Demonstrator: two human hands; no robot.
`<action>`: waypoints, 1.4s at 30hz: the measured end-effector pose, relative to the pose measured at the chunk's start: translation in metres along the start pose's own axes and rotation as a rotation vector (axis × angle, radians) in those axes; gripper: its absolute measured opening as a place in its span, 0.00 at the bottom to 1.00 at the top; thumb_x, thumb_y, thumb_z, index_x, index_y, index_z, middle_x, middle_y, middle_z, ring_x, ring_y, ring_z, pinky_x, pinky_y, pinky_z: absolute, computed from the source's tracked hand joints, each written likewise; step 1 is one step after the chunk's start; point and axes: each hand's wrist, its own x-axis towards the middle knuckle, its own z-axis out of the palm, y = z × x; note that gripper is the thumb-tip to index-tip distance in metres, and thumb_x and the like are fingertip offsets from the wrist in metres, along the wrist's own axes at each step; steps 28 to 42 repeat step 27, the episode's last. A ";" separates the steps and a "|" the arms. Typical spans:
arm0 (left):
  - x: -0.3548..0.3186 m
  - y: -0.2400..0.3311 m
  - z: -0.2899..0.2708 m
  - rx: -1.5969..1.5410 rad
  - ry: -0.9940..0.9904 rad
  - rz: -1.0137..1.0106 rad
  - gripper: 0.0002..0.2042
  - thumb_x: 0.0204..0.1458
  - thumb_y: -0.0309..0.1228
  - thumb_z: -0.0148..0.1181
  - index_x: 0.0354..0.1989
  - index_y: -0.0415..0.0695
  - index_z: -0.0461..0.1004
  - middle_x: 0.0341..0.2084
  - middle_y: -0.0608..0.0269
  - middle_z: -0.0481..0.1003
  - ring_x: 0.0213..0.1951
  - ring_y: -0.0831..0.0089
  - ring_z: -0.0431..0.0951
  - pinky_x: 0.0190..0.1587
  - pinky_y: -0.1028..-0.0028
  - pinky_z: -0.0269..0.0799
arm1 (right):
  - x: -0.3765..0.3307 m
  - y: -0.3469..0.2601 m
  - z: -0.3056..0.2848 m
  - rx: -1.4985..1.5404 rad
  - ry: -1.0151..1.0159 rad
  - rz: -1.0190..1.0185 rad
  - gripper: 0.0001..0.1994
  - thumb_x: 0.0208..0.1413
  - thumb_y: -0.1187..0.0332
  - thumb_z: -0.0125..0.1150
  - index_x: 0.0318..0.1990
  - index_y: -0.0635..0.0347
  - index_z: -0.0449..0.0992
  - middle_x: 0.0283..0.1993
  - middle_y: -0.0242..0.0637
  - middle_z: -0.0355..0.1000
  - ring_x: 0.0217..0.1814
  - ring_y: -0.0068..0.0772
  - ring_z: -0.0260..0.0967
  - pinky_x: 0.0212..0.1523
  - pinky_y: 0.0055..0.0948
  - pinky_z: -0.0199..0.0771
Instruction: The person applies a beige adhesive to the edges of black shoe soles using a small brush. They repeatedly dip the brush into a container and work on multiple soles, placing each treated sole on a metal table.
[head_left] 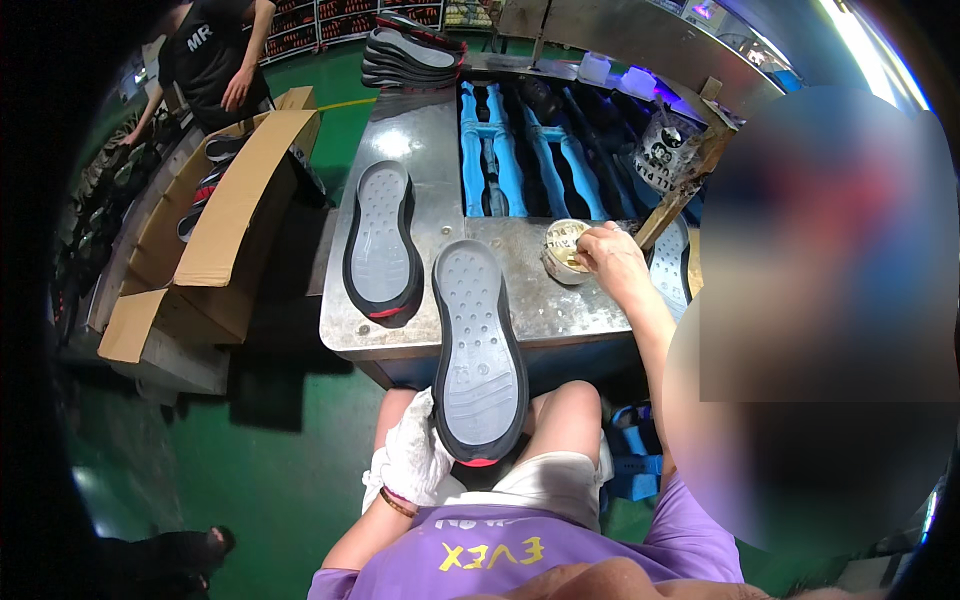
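My left hand, in a white glove, grips the heel side of a shoe sole with a grey dimpled top, a black rim and a red heel patch. The sole is over my lap, its toe end reaching above the table's front edge. At the table's right, my bare right hand has its fingers pinched together over a small round tub of pale yellowish stuff; what they pinch is hidden. A second sole of the same kind lies on the metal table, left of the held one.
A blue-railed conveyor runs behind the tub. Several stacked soles stand at the far left corner. Another sole lies partly hidden beyond my right wrist. Left is an open cardboard box; a person stands behind it. The right side is blurred.
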 end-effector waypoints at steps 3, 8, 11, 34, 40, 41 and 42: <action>0.000 0.002 0.010 -0.005 0.070 -0.012 0.14 0.68 0.33 0.47 0.55 0.37 0.70 0.52 0.52 0.76 0.55 0.60 0.78 0.60 0.62 0.76 | 0.004 0.004 0.007 -0.087 -0.034 -0.082 0.04 0.44 0.75 0.69 0.25 0.60 0.77 0.30 0.39 0.76 0.34 0.46 0.75 0.42 0.37 0.75; 0.001 0.004 0.027 -0.012 0.123 -0.005 0.09 0.67 0.33 0.52 0.46 0.41 0.72 0.46 0.55 0.78 0.50 0.61 0.80 0.55 0.60 0.79 | 0.003 0.004 -0.002 -0.066 -0.009 -0.070 0.03 0.46 0.73 0.66 0.26 0.59 0.78 0.34 0.36 0.77 0.41 0.43 0.74 0.44 0.36 0.75; 0.008 0.003 0.004 0.044 0.039 -0.006 0.17 0.68 0.33 0.47 0.59 0.36 0.71 0.56 0.49 0.76 0.58 0.57 0.76 0.64 0.59 0.72 | 0.003 -0.007 -0.020 -0.042 0.057 -0.063 0.04 0.48 0.71 0.69 0.31 0.58 0.80 0.38 0.32 0.79 0.43 0.40 0.73 0.45 0.36 0.75; 0.033 -0.010 0.000 0.178 -0.011 -0.255 0.19 0.55 0.20 0.58 0.56 0.36 0.74 0.48 0.52 0.80 0.49 0.59 0.82 0.55 0.61 0.79 | -0.036 -0.004 -0.012 0.157 0.300 0.206 0.05 0.52 0.72 0.68 0.34 0.62 0.78 0.46 0.42 0.76 0.44 0.48 0.77 0.46 0.37 0.78; 0.033 -0.010 0.000 0.178 -0.011 -0.255 0.19 0.55 0.20 0.58 0.56 0.36 0.74 0.48 0.52 0.80 0.49 0.59 0.82 0.55 0.61 0.79 | -0.036 -0.004 -0.012 0.157 0.300 0.206 0.05 0.52 0.72 0.68 0.34 0.62 0.78 0.46 0.42 0.76 0.44 0.48 0.77 0.46 0.37 0.78; 0.033 -0.010 0.000 0.178 -0.011 -0.255 0.19 0.55 0.20 0.58 0.56 0.36 0.74 0.48 0.52 0.80 0.49 0.59 0.82 0.55 0.61 0.79 | -0.036 -0.004 -0.012 0.157 0.300 0.206 0.05 0.52 0.72 0.68 0.34 0.62 0.78 0.46 0.42 0.76 0.44 0.48 0.77 0.46 0.37 0.78; 0.033 -0.010 0.000 0.178 -0.011 -0.255 0.19 0.55 0.20 0.58 0.56 0.36 0.74 0.48 0.52 0.80 0.49 0.59 0.82 0.55 0.61 0.79 | -0.036 -0.004 -0.012 0.157 0.300 0.206 0.05 0.52 0.72 0.68 0.34 0.62 0.78 0.46 0.42 0.76 0.44 0.48 0.77 0.46 0.37 0.78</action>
